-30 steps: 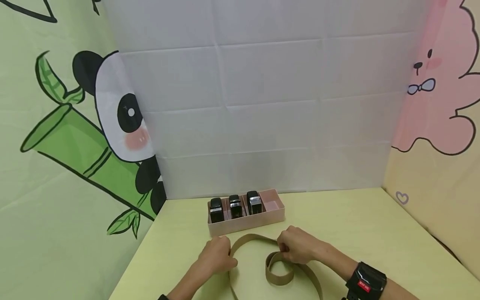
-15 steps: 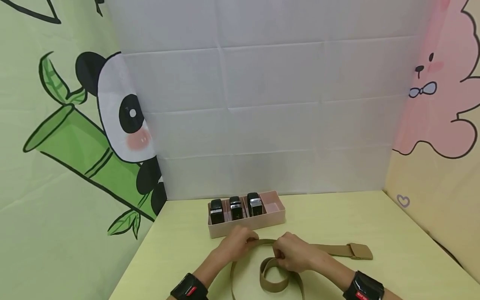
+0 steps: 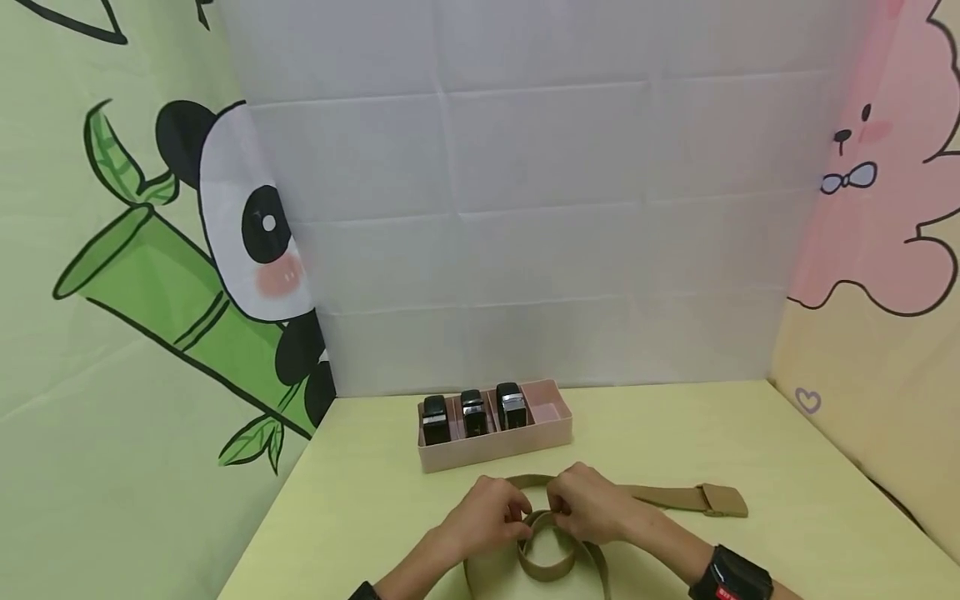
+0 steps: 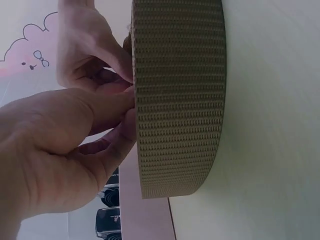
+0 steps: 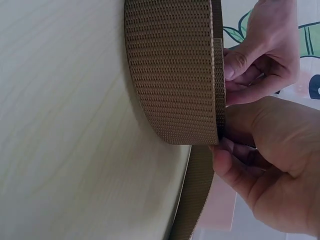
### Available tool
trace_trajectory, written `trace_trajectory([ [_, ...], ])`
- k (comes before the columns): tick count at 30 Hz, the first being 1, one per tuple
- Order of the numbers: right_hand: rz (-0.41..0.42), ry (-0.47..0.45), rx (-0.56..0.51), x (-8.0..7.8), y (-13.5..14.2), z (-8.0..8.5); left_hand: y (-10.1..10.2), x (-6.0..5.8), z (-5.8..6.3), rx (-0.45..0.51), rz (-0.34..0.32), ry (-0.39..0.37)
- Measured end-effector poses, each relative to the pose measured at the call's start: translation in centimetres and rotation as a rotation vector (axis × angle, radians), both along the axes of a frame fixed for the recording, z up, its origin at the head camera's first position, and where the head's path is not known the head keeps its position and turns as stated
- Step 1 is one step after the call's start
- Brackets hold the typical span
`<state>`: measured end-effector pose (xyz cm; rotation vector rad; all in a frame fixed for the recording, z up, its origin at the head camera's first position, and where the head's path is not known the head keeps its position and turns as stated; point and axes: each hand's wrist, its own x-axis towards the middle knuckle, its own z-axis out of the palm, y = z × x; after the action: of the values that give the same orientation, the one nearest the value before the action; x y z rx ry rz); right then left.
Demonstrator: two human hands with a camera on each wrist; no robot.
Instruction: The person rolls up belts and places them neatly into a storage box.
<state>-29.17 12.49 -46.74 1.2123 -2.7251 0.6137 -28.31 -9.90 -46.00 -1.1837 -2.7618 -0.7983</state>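
A tan woven webbing belt (image 3: pixel 547 572) stands on edge on the table, its inner end wound in a small coil and the remainder curving around in a wide loop. My left hand (image 3: pixel 486 518) pinches the coil's left side between thumb and fingers. On the far right side of the coil, my right hand (image 3: pixel 592 504) also pinches the webbing. The right wrist view shows the right thumb (image 5: pixel 222 161) at the band's edge, facing the left hand (image 5: pixel 270 52). A wider tan end piece (image 3: pixel 723 500) lies flat to the right, past the right hand.
Behind the hands is a pink divided box (image 3: pixel 495 451). Several of its compartments show; three hold black rolled items (image 3: pixel 474 414) with silver parts, and the rightmost shows its bare floor. A grey-white sheet (image 3: pixel 540 250) hangs at the table's back, with printed cloth at both sides.
My left hand went from the loop's left side rightward along the belt to the small coil. The right hand shifted slightly left. The belt's wider end came into view at right.
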Motion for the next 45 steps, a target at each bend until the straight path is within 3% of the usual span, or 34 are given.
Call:
trace_trajectory([
  [10, -0.024, -0.182, -0.159, 0.2, 0.9, -1.2, 0.6, 0.1, -0.4, -0.003, -0.01, 0.01],
  [19, -0.042, -0.149, -0.173, 0.4, 0.6, -1.4, 1.7, -0.4, -0.7, -0.069, 0.024, 0.068],
  [28, -0.035, -0.088, -0.161, 0.6, 0.4, -1.6, 1.9, -0.4, -0.7, -0.136, 0.025, 0.282],
  [32, -0.017, -0.054, -0.158, 0.7, 0.3, -1.7, 1.8, -0.4, -0.7, -0.139, 0.007, 0.335],
  [39, -0.013, -0.065, -0.185, 0.7, 0.2, -1.9, 1.5, -0.7, -0.9, -0.138, -0.018, 0.314],
  [45, 0.02, -0.099, -0.18, 0.4, 1.0, -1.1, 1.8, -0.9, -0.9, -0.155, -0.037, 0.341],
])
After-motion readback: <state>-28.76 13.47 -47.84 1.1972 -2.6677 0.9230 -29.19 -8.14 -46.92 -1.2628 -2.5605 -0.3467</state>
